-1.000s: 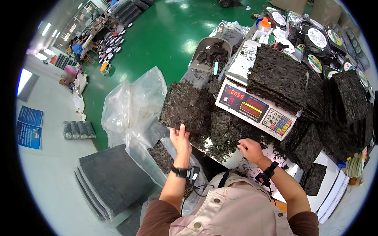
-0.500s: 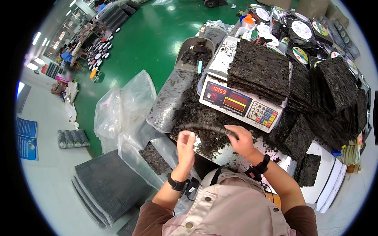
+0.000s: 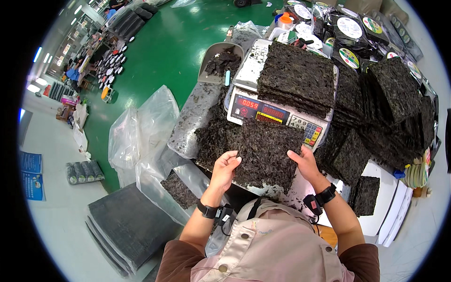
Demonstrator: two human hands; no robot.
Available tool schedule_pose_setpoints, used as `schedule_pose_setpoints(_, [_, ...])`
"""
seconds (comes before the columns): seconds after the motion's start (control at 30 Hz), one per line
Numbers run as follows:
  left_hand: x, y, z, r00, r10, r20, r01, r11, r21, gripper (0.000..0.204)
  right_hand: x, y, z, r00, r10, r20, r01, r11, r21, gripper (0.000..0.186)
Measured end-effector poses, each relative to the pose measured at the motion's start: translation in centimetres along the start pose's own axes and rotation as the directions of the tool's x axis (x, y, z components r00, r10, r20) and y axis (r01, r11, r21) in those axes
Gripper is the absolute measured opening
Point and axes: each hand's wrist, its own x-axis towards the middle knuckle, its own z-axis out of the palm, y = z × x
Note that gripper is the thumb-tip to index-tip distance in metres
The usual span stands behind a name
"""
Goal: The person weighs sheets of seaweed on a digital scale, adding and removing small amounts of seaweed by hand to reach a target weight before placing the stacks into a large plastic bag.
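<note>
A dark seaweed sheet (image 3: 267, 155) hangs spread out between my hands, its broad face toward me. My left hand (image 3: 224, 170) pinches its left edge with thumb and fingers. At its right edge my right hand (image 3: 306, 163) grips with the thumb on the near face; the fingers behind are partly hidden. The sheet's upper edge covers part of the front panel of a white digital scale (image 3: 246, 113) with a lit red display. On the scale's pan lies a thick stack of seaweed sheets (image 3: 296, 75).
Loose seaweed crumbs (image 3: 213, 134) litter the table left of my hands. A dustpan-like scoop (image 3: 205, 66) stands beyond. More seaweed piles (image 3: 394, 89) and labelled packs (image 3: 350, 28) crowd the right side. Clear plastic bags (image 3: 145, 127) hang at left, above dark flat slabs (image 3: 129, 218).
The seaweed was edge-on and curved between my hands; now it faces me, spread flat. My right hand has moved right, away from the left. The whole view has shifted slightly.
</note>
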Motion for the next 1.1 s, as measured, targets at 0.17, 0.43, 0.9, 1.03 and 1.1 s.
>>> schedule_pose_setpoints(0.17, [-0.2,0.2,0.2,1.000,-0.017,-0.019,0.016,0.999,-0.037,0.022,-0.5,-0.6,0.3,1.000,0.030,0.000,-0.030,0.999,-0.033,0.022])
schedule_pose_setpoints(0.43, [0.0,-1.1,-0.7,0.963,0.016,0.268,-0.136,0.890,0.434,0.029,-1.6,-0.2,-1.0,0.980,0.151,-0.127,-0.166,0.979,-0.120,0.039])
schedule_pose_setpoints(0.9, [11.7,-10.1,-8.1,0.887,0.162,-0.433,0.166,0.764,0.624,0.041,-4.1,11.3,-7.6,0.811,0.516,-0.275,-0.462,0.854,0.239,0.016])
schedule_pose_setpoints(1.03, [12.5,-10.5,-9.1,0.938,0.108,-0.329,0.098,0.828,0.552,0.022,-3.6,12.0,-7.7,0.810,0.525,-0.260,-0.478,0.849,0.225,0.014])
schedule_pose_setpoints(1.1, [12.4,-10.1,-9.3,0.951,0.077,-0.298,0.087,0.862,0.500,0.019,-3.7,12.1,-7.5,0.817,0.519,-0.252,-0.464,0.851,0.248,0.016])
